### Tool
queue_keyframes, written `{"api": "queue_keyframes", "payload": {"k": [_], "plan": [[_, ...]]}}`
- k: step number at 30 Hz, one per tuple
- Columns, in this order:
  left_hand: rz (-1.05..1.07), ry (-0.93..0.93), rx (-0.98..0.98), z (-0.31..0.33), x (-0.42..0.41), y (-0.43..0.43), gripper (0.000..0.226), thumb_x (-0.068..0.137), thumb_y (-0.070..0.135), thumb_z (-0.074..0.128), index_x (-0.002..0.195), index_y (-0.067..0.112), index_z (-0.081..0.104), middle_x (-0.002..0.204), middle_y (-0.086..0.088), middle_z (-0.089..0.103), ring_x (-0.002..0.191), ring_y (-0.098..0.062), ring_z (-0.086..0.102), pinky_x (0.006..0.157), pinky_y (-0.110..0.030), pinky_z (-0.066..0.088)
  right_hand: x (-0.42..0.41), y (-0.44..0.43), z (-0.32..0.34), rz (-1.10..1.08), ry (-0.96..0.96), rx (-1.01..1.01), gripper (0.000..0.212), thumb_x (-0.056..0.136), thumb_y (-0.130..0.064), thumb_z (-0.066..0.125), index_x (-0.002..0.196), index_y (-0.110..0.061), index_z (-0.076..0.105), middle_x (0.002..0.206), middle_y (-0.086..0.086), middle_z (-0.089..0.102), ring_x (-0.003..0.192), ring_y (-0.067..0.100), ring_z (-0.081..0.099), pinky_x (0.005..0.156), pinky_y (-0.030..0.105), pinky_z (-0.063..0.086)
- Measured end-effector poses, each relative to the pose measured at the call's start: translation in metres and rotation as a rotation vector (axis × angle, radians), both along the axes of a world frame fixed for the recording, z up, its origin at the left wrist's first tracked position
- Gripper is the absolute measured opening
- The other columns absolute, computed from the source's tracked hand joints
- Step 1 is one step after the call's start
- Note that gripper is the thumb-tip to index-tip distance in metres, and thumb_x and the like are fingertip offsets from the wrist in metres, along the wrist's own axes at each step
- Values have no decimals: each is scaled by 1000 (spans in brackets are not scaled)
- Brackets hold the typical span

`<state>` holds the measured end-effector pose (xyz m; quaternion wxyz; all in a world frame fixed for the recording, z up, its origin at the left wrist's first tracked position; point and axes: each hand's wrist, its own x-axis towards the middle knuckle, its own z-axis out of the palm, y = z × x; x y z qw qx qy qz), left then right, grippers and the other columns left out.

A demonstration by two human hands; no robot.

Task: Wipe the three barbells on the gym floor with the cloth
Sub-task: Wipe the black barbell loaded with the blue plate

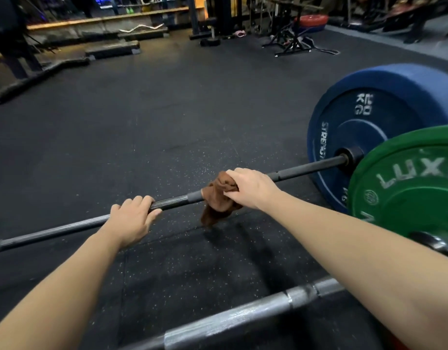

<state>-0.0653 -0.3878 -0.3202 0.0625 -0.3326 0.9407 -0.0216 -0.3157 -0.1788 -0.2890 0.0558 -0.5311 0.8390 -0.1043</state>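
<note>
Right hand (250, 188) fingers curling over brown cloth (218, 200), pressing it around the black barbell (306, 170); cloth tail hanging below the bar. Left hand (133, 218) gripping the bare bar just beside the cloth. Blue plate (364, 127) sitting at the bar's right end; silver barbell (243, 319) lying nearer.

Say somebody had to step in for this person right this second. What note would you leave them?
Left hand: grips the dark barbell, which lies on the gym floor.
Right hand: grips the brown cloth, wrapped round the same bar between the left hand and the blue plate.
Done: how much of this bar is already wiped cannot be told.
Left: finish this bar, then the silver barbell nearer the person, by the green plate. A third barbell is not clearly in view.
</note>
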Motion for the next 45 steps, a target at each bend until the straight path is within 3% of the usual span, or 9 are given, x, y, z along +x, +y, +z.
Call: {"api": "queue_keyframes", "payload": {"k": [5, 11, 18, 23, 26, 29, 35, 39, 45], "plan": [[36, -29, 34, 2, -2, 1, 43, 106, 55, 27, 128, 24, 46, 126, 0, 56, 119, -26, 51, 98, -46, 36, -49, 45, 5, -172, 3, 6, 35, 96, -50, 58, 115, -21, 55, 116, 2, 62, 113, 28, 59, 94, 41, 48], [61, -50, 50, 2, -3, 1, 44, 106, 55, 27, 127, 22, 46, 129, -1, 54, 121, -27, 49, 101, -47, 35, -44, 35, 5, -286, 38, 25, 45, 97, -54, 52, 123, -17, 57, 121, 7, 61, 116, 31, 57, 98, 43, 46], [69, -55, 87, 5, -4, 1, 43, 106, 55, 26, 127, 23, 45, 130, -1, 52, 122, -26, 48, 101, -47, 35, 0, -5, -6, -14, -1, 40, 42, 98, -41, 54, 134, -21, 49, 126, 7, 57, 118, 31, 51, 101, 43, 44], [142, 4, 160, 9, -8, 2, 42, 105, 59, 26, 121, 28, 49, 127, 2, 55, 121, -25, 48, 104, -47, 32, -12, 5, -1, 27, -33, 45, 43, 98, -44, 53, 138, -29, 48, 123, 2, 55, 118, 26, 51, 97, 44, 46], [212, 76, 303, 18, -12, 7, 52, 100, 70, 20, 108, 31, 53, 115, 4, 58, 114, -23, 48, 103, -47, 29, -35, 23, 7, -11, -63, 65, 33, 96, -44, 56, 125, -28, 55, 114, -2, 56, 115, 23, 55, 94, 42, 49], [188, 68, 241, 17, -9, 10, 60, 95, 77, 18, 109, 30, 53, 114, 4, 57, 114, -25, 49, 100, -47, 31, -68, 56, 8, -164, -19, 34, 30, 94, -44, 61, 116, -24, 58, 108, -3, 57, 112, 25, 58, 94, 42, 50], [277, 52, 168, 11, -19, 17, 60, 102, 66, 16, 123, 24, 52, 131, -7, 58, 126, -32, 48, 107, -49, 31, -73, 51, 9, -341, 55, 74, 42, 98, -45, 55, 126, -15, 58, 124, 9, 59, 119, 31, 55, 100, 43, 46], [362, 78, 90, 6, -28, 30, 85, 92, 81, 10, 127, 19, 57, 134, -10, 58, 129, -34, 46, 111, -51, 28, -37, 8, 4, -262, 8, 64, 46, 97, -46, 54, 129, -14, 57, 126, 11, 61, 117, 33, 57, 98, 41, 47], [368, 56, 73, 8, -29, 31, 100, 80, 89, 4, 127, 18, 57, 131, -11, 59, 128, -36, 46, 110, -53, 29, -6, -19, -3, -103, -76, 60, 38, 100, -46, 54, 124, -16, 52, 121, 8, 59, 112, 30, 58, 92, 41, 48]]}}
